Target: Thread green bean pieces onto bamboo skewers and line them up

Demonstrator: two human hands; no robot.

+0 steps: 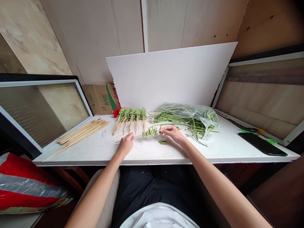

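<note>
My left hand (127,142) is closed around the lower part of a bamboo skewer (138,136), held nearly level just above the white table. Cut green bean pieces (150,132) are threaded crosswise along its far half. At the skewer's tip, my right hand (174,132) pinches what looks like a bit of green bean, partly hidden by the fingers. Below that hand lies a small group of cut bean pieces (162,142). Beyond the left hand, several filled bean skewers (133,113) are piled with their bare ends toward me.
Loose bamboo skewers (83,133) lie in a heap at left. A clear plastic bag (201,111) of long green beans (177,117) sits behind my right hand. At right are a black phone (262,143) and scissors (251,129). A white board (171,76) stands behind the table (147,155).
</note>
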